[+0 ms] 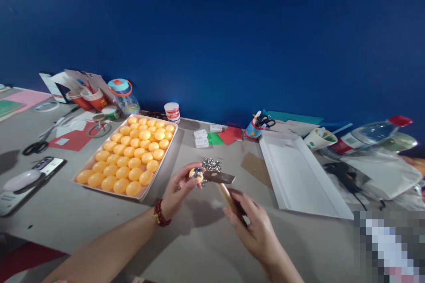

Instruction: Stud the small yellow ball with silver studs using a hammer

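My left hand (181, 184) pinches an orange ping-pong ball (191, 174) with silvery metal pieces on its surface. In my right hand (257, 226) is a hammer (227, 178), gripped by its wooden handle. The dark hammer head is level and its near end lies beside the ball, but I cannot tell whether they touch. Just behind the ball, a pile of small shiny metal pieces, which look like thumbtacks (212, 164), lies on the table, partly hidden by the hammer head and my fingers.
To the left stands a shallow box (109, 192) with rows of orange balls. A white tray (303, 177) lies at the right. Small white boxes (201, 142), red paper (232, 134) and a pen cup (254, 131) are at the back. A clear bottle (368, 135) lies far right; scissors (35, 147) lie far left.
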`<state>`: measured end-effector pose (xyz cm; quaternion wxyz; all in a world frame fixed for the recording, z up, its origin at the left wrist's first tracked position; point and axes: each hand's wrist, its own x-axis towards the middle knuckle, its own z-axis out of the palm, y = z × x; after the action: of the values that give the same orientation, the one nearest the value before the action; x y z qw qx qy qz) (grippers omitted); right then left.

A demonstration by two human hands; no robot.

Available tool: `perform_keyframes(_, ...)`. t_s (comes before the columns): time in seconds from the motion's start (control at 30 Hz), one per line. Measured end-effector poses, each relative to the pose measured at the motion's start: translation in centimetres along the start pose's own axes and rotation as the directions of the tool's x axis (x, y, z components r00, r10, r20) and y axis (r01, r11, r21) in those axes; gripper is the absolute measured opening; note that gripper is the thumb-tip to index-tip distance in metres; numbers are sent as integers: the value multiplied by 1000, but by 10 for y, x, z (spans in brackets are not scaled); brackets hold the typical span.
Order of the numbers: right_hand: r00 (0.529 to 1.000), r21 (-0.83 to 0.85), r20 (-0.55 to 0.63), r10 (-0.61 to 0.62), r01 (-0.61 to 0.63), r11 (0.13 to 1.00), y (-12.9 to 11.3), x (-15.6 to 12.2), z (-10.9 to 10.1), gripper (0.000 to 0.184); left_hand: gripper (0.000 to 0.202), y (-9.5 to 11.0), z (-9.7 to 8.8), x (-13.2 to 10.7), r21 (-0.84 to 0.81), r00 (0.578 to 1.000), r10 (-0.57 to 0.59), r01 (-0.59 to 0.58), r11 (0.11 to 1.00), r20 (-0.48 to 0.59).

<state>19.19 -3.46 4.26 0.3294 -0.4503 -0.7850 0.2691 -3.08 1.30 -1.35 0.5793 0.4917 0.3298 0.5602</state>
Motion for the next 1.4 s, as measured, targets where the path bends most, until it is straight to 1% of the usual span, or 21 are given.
perform_keyframes(0.1,999,-31,50,2,-1,1000,-1,2,2,24,36,-2,-1,-1,-31,1000,8,-7,1000,23)
perform_keyframes(0.17,998,-48,57,-9,11,999,-1,3,3,21,36,-3,-1,-2,-37,999,18,-17,999,27)
perform_keyframes(0.33,997,-31,-53,-53,51,998,1,3,3,26,38,-2,0,-4,-19,999,19,-19,1000,36)
perform_keyframes(0.47,999,-40,-11,-44,44,998,1,5,3,26,38,-1,0,-4,-20,999,30,-29,999,35)
perform_keyframes(0.63,995,-35,-76,-61,59,998,1,5,4,27,38,0,0,-3,-9,999,41,-41,999,33)
perform_keyframes(0.77,998,-40,-14,-61,60,997,2,4,5,27,37,3,1,-3,-19,998,50,-49,999,49)
perform_keyframes(0.9,996,-42,-48,-70,68,997,2,4,7,28,38,2,1,-2,-41,999,30,-28,999,45)
perform_keyframes(1.07,998,-52,-6,-59,58,997,3,5,6,24,37,-1,0,-2,-65,999,16,-14,998,32)
perform_keyframes(1.2,996,-31,-59,-66,64,997,2,5,6,28,37,-2,0,-2,-64,1000,-10,11,998,21)
perform_keyframes(1.33,998,-37,8,-66,66,997,0,5,5,26,38,-3,1,-2,-94,999,-22,25,995,33)
perform_keyframes(1.4,998,-37,-2,-57,57,998,1,5,5,26,38,-2,1,-2,-88,999,-21,25,996,38)
